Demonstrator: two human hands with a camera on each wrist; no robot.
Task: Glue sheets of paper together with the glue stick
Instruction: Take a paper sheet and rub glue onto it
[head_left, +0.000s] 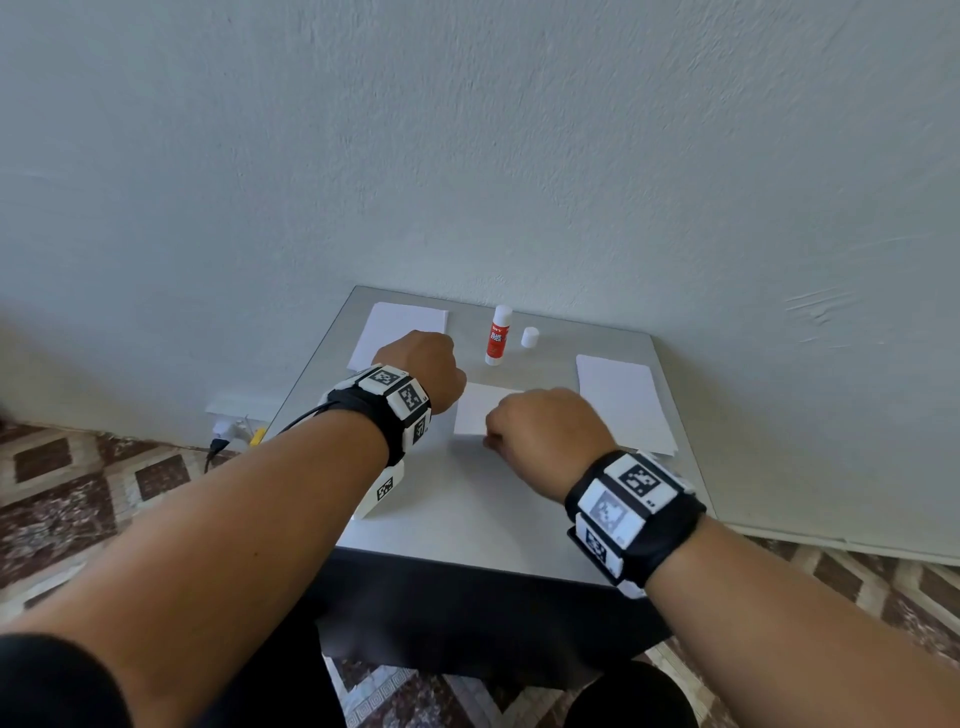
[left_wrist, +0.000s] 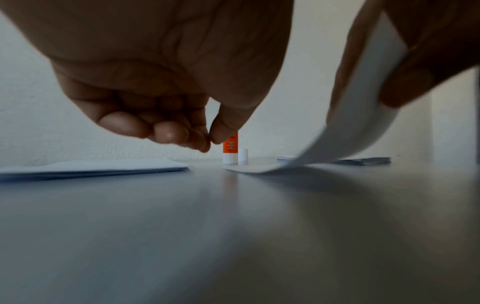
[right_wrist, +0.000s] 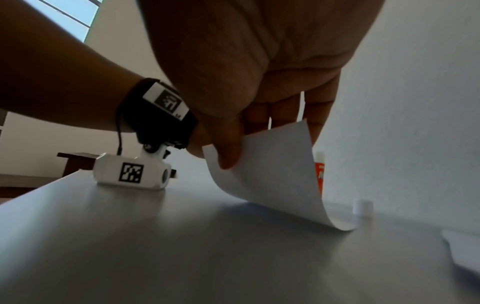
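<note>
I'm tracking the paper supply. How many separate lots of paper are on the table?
3: a stack at the far left, a stack at the right, and a single sheet in the middle, lifted at its near edge by the right hand. Sheets per stack can't be counted.

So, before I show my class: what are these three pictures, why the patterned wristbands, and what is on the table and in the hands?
No machine here: a person wears one camera on the head and one on each wrist, on bands printed with black-and-white patterns. The wide picture is the head view; the two low ones look along each hand. On the grey table stand a glue stick and its cap, with paper stacks left and right. The right hand pinches a single sheet, curling its near edge up. The left hand hovers, fingers curled, holding nothing.
</note>
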